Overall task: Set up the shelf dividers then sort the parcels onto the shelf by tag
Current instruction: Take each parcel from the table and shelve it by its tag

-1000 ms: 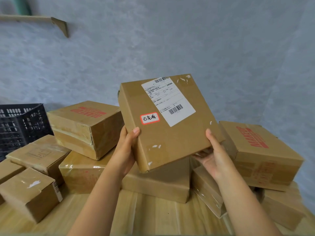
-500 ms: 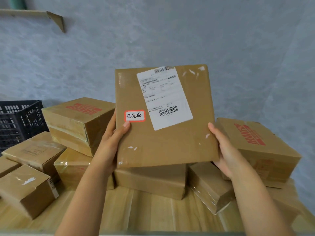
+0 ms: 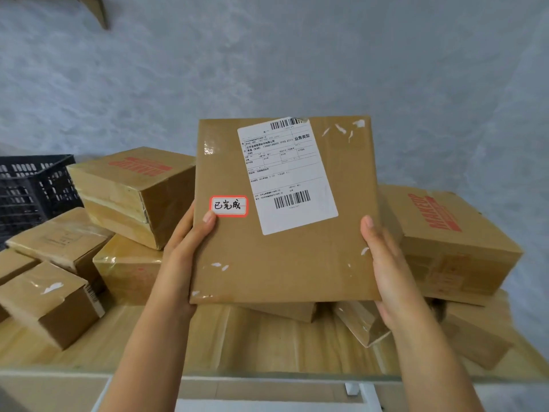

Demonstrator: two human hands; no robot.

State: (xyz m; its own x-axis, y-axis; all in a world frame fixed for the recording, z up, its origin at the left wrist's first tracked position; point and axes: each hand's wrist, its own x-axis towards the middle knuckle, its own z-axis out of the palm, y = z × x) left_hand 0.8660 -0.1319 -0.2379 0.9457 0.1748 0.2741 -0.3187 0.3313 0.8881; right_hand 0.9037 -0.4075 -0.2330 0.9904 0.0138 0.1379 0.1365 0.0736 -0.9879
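Since half a second ago the flat brown cardboard parcel (image 3: 285,209) has tipped more squarely toward the camera, and its lower edge has come nearer the person. The left hand (image 3: 184,254) grasps its left edge, thumb on the front face just under the small red-bordered handwritten tag (image 3: 228,206); the right hand (image 3: 389,272) grasps the right edge, thumb on the front. A white shipping label (image 3: 286,176) lies on the face above and between the thumbs. The parcel is held in the air above the pale wooden tabletop (image 3: 267,343), whose bare front strip lies below the wrists. Behind both hands, stacked brown cardboard boxes (image 3: 133,197) crowd the surface, one with red print (image 3: 445,239) just right of the right hand. Far left of the left hand stands a black plastic lattice crate (image 3: 32,185); its contents cannot be seen.
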